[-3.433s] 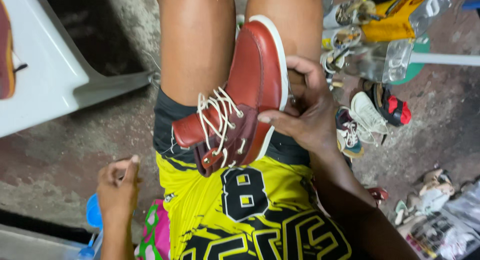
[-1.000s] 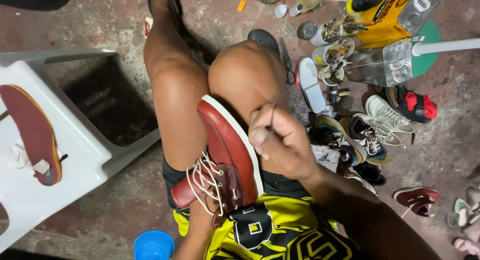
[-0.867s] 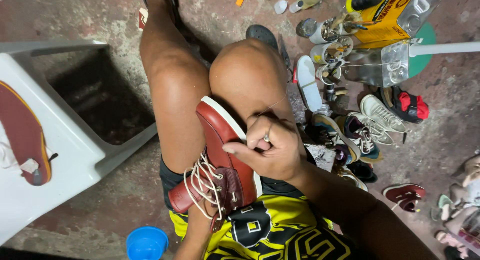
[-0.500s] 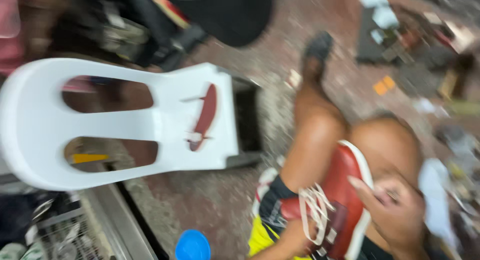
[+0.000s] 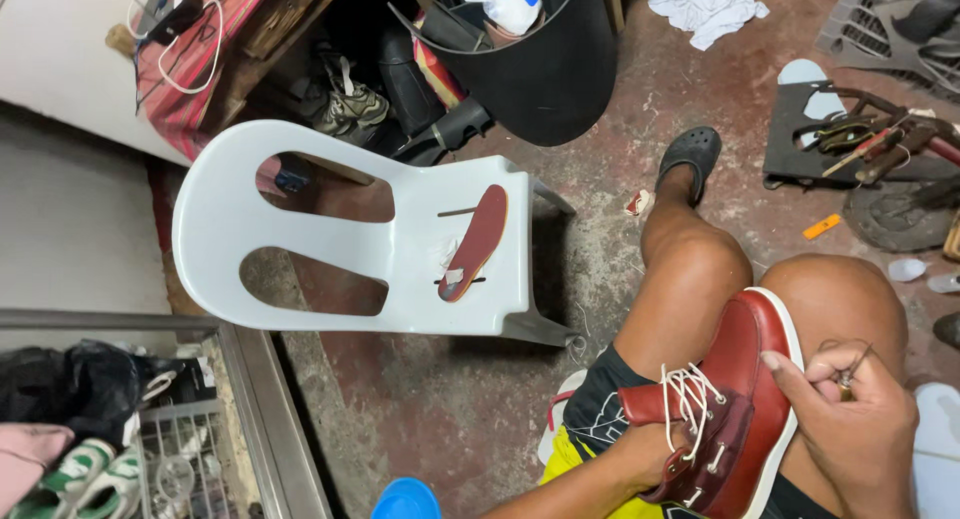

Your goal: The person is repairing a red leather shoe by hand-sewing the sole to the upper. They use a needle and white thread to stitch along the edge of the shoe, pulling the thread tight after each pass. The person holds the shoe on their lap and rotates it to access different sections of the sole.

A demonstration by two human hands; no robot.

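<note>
Red shoe [image 5: 745, 399] on lap, toe away; left hand inside, right hand [image 5: 850, 419] pinching needle.

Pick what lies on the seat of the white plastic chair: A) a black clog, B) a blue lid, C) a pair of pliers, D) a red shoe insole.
D: a flat red insole lies on the seat of the white chair, while the red boot rests on the person's lap, next to the right hand.
</note>
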